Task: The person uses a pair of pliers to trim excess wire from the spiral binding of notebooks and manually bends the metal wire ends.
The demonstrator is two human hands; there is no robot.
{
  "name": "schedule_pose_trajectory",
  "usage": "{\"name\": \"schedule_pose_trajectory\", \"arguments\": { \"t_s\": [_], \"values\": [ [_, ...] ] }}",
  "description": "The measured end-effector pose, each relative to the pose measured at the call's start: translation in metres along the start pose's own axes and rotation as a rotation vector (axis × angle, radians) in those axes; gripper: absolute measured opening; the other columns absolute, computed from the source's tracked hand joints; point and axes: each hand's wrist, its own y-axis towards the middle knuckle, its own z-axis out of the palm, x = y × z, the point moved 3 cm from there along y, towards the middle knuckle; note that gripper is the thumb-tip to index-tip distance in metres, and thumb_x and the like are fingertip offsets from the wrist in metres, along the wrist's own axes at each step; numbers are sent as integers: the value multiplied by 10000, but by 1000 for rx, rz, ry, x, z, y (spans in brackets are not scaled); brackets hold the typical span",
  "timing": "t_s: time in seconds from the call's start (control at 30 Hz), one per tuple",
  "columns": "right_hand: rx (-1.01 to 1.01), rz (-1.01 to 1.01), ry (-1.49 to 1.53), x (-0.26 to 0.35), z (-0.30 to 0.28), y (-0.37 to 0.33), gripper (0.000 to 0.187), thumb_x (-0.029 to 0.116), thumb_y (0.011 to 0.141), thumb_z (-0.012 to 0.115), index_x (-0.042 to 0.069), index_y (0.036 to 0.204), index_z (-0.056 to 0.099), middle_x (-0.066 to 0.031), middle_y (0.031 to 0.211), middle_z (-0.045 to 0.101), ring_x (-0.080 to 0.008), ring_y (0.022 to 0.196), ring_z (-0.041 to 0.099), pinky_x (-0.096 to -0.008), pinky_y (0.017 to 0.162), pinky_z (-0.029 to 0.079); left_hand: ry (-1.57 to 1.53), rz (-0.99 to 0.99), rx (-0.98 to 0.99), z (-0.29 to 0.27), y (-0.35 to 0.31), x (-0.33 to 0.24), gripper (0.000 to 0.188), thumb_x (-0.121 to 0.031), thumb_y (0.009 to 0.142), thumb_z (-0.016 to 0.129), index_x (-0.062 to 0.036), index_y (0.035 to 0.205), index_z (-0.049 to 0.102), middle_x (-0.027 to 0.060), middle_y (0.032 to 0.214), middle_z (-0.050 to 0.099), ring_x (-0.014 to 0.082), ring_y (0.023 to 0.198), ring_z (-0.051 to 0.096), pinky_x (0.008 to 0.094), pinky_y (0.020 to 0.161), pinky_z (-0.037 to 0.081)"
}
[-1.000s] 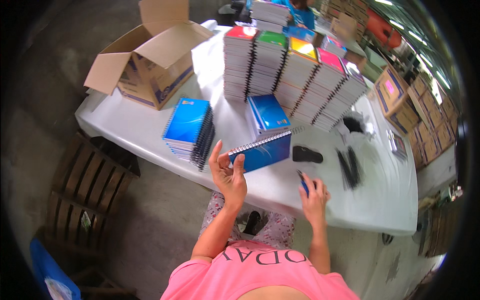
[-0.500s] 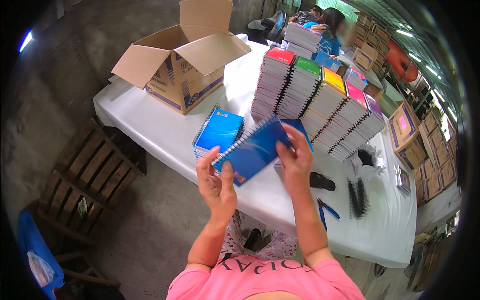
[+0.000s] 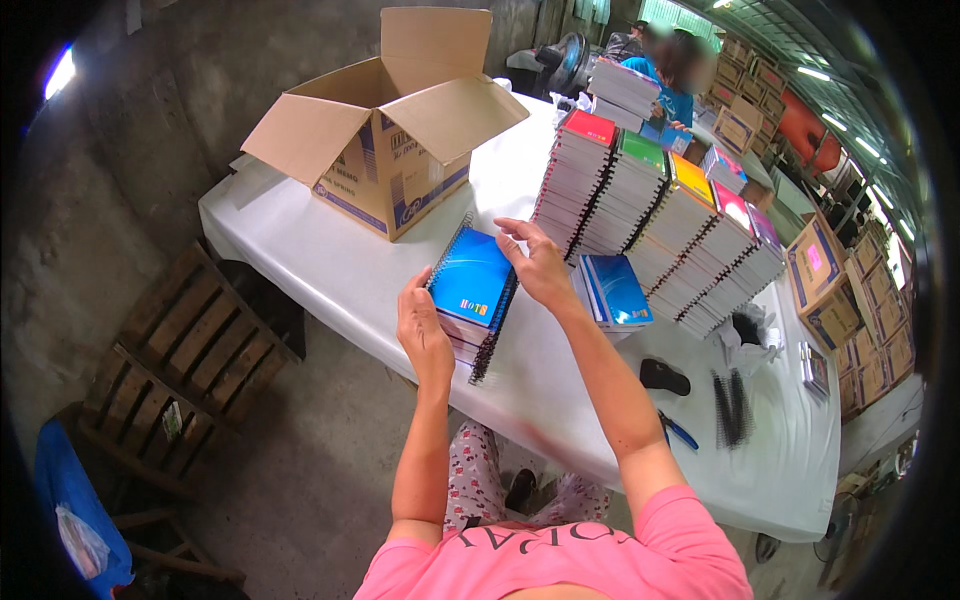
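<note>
A stack of blue-covered spiral notebooks (image 3: 468, 278) lies near the front edge of the white-covered table, black coils along its sides. My left hand (image 3: 424, 325) rests against the stack's left side, fingers extended and apart. At the far right corner of the top cover is my right hand (image 3: 538, 265), its fingers loosely bent and spread, touching the edge without a visible grip. Just right of that hand sits a second small pile of blue notebooks (image 3: 617, 290). Tall stacks of notebooks (image 3: 640, 195) with red, green, yellow, pink and purple covers stand behind it.
An open cardboard box (image 3: 400, 165) stands at the far left of the table (image 3: 300, 275). At right lie blue-handled pliers (image 3: 680, 430), a dark pouch-like object (image 3: 664, 377) and loose black coils (image 3: 732, 408). A wooden slatted chair (image 3: 190, 350) is at left. Another person (image 3: 675, 85) sits beyond the stacks.
The blue notebook held up between both hands is now down on the front stack. My right hand has moved left and away to that stack's corner. The view has shifted slightly.
</note>
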Motion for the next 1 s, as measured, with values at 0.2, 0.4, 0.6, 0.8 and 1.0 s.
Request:
{"name": "schedule_pose_trajectory", "arguments": {
  "t_s": [0.2,0.4,0.6,0.8,1.0],
  "values": [
    [-83,232,451,-5,29,-7,467,423,962,461,8,1033,662,-107,996,667,-146,855,587,-262,778,456,-44,-51,-173,17,12,15,614,-443,1009,286,53,1047,646,171,961,669,219,885,615,321,835,465],
    [-249,58,249,-4,23,-13,370,334,957,494,19,1103,618,-153,1093,608,-253,1008,577,-339,882,435,-117,-152,-180,19,9,8,682,-490,1002,238,63,1057,634,158,943,665,201,866,610,289,818,472],
    [-543,34,-729,-34,-125,-56,582,344,730,734,90,1218,546,-128,1149,585,-305,1057,557,-425,883,456,-46,116,-411,-34,13,5,691,-531,986,151,20,1220,497,156,1274,522,249,1197,477,400,1026,329],
    [-53,764,-530,-91,-178,-84,598,536,551,806,110,956,691,-95,861,701,-288,872,653,-445,784,483,-166,656,-389,0,-35,-94,405,-317,1001,312,19,1109,511,140,1123,505,270,1113,497,378,935,411],
    [-79,760,-670,-81,-178,-72,402,445,587,825,135,814,707,-56,848,706,-244,929,647,-608,912,337,-55,615,276,64,-90,-113,203,-84,856,581,-14,1046,576,125,1055,490,229,956,546,311,820,457]
  ]
}}
